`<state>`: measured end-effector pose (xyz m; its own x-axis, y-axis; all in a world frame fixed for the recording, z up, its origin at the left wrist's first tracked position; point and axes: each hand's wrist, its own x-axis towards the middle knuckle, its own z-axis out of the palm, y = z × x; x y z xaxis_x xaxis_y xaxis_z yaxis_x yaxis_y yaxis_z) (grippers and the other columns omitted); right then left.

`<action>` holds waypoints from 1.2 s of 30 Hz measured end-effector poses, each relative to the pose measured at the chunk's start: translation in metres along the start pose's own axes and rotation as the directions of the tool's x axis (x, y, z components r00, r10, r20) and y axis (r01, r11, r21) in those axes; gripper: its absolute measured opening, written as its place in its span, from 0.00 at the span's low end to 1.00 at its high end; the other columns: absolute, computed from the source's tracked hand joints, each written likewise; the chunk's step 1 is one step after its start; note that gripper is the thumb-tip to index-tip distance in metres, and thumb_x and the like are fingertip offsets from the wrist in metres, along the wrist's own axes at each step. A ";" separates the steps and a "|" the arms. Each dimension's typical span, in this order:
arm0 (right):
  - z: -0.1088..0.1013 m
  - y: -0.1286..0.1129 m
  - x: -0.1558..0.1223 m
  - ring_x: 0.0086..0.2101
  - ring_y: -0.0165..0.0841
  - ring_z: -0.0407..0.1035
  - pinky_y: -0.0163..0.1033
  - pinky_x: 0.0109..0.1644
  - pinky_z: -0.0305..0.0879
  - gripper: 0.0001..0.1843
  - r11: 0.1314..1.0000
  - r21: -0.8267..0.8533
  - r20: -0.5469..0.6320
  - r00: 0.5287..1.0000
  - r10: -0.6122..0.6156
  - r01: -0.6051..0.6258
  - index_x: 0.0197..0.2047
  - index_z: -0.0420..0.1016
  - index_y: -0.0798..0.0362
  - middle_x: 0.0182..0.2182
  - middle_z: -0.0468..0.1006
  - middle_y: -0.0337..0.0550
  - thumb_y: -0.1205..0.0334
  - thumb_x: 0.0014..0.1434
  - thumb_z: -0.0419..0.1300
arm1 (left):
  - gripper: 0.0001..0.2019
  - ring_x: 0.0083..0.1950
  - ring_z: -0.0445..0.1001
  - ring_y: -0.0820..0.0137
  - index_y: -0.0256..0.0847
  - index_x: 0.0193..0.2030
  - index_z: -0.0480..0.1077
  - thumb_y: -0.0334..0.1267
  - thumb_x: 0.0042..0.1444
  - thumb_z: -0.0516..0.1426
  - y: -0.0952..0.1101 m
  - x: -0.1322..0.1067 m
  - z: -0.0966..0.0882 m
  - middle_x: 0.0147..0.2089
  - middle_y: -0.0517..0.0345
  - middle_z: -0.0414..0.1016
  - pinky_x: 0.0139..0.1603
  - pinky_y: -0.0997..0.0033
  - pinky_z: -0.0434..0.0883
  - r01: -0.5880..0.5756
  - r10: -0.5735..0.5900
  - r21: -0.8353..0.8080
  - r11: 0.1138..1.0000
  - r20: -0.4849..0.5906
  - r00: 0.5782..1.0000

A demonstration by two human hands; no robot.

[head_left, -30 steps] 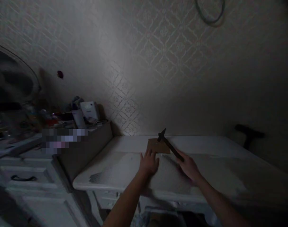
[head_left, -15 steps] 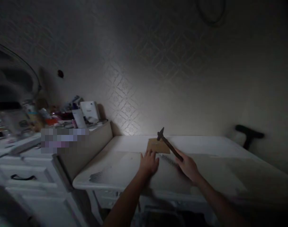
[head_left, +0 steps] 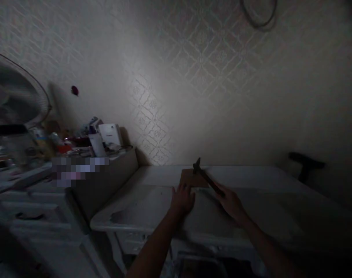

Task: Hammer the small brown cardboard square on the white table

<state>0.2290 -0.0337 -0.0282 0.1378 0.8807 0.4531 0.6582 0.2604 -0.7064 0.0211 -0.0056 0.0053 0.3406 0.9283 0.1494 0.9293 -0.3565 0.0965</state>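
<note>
Two hands: left hand (head_left: 182, 199) flat, open beside brown cardboard rectangle (head_left: 192, 178); right hand (head_left: 232, 203) grips slim dark hammer (head_left: 205, 176).

Hammer dipped slightly
Hammer (head_left: 206, 177) head sits a touch lower over the board (head_left: 190, 178) than before, right hand (head_left: 232, 204) tipping it down; view is dim, so the shift may partly be camera.
</note>
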 end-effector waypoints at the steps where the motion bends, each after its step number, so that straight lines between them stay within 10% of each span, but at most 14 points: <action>1: 0.000 0.000 0.000 0.54 0.42 0.72 0.48 0.57 0.67 0.26 1.000 0.013 -0.010 1.000 -0.003 0.003 0.61 0.71 0.44 0.54 0.78 0.41 0.62 0.60 0.54 | 0.26 0.73 0.50 0.56 0.41 0.68 0.58 0.47 0.68 0.40 0.000 0.000 0.001 0.73 0.45 0.54 0.69 0.37 0.50 -0.002 0.002 0.000 1.000 -0.005 1.000; 36: 0.003 0.008 0.002 0.55 0.43 0.71 0.48 0.59 0.65 0.27 0.995 0.102 0.001 1.000 0.013 -0.013 0.63 0.70 0.46 0.56 0.76 0.42 0.60 0.60 0.54 | 0.26 0.73 0.51 0.56 0.41 0.69 0.57 0.48 0.68 0.41 -0.002 0.000 0.002 0.73 0.45 0.52 0.69 0.38 0.50 0.005 -0.005 -0.011 1.000 0.002 1.000</action>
<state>0.2323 -0.0284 -0.0349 0.1458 0.8844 0.4434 0.5776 0.2878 -0.7639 0.0197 -0.0048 0.0037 0.3358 0.9304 0.1468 0.9295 -0.3526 0.1085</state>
